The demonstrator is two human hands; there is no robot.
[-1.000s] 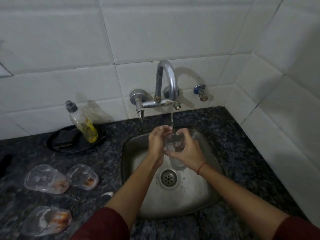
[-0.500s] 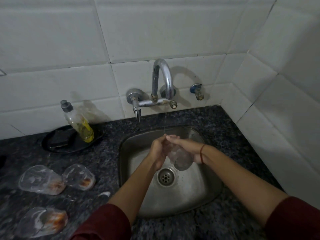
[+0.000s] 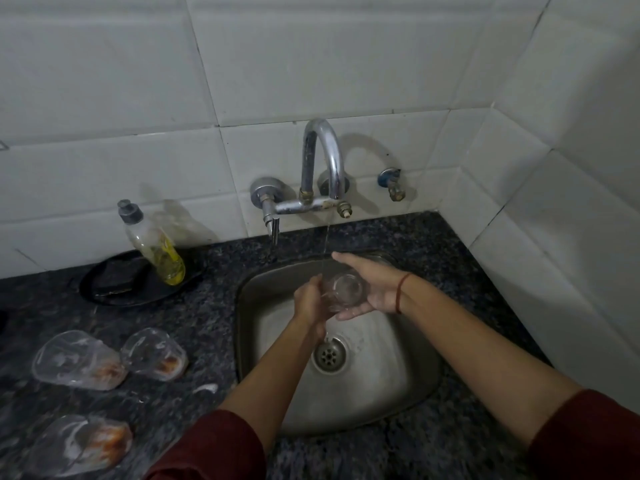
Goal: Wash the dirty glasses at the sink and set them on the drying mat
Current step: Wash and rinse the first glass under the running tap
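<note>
Steel square sink (image 3: 398, 375) below, and over it a clear round drinking glass (image 3: 344, 289) under the curved chrome tap's (image 3: 325, 157) thin stream. The left hand (image 3: 308, 303) grips its left side and the right hand (image 3: 375, 289) cups its right. Stained clear glasses (image 3: 79, 362) lie on the dark counter, left.

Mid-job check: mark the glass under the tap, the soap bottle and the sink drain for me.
glass (image 3: 346, 289): head view, on its clear body under the water stream.
soap bottle (image 3: 162, 252): head view, on its yellow lower body.
drain (image 3: 329, 355): head view, on the middle of the metal strainer.
</note>
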